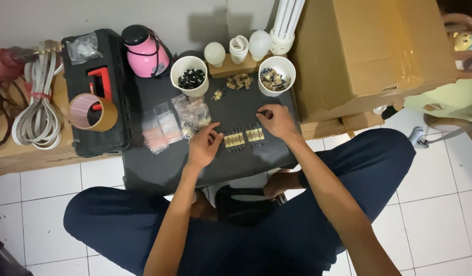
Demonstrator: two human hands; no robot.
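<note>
My left hand (204,144) rests on a low dark table (164,163), fingers curled beside two rows of small tan parts with black pins (244,137). My right hand (277,121) sits just right of those rows, its fingertips pinching a tiny dark piece (263,112). Behind them stand two white cups: the left cup (190,75) holds black parts, the right cup (277,75) holds mixed tan and black parts. A loose heap of tan parts (238,82) lies between the cups. Clear bags of small parts (174,122) lie left of my left hand.
A black toolbox (95,92) with a tape roll (93,112) stands left, beside a pink jug (144,51) and a coiled white cable (39,107). Light bulbs (246,47) line the wall. A large cardboard box (369,51) fills the right. White floor tiles lie below.
</note>
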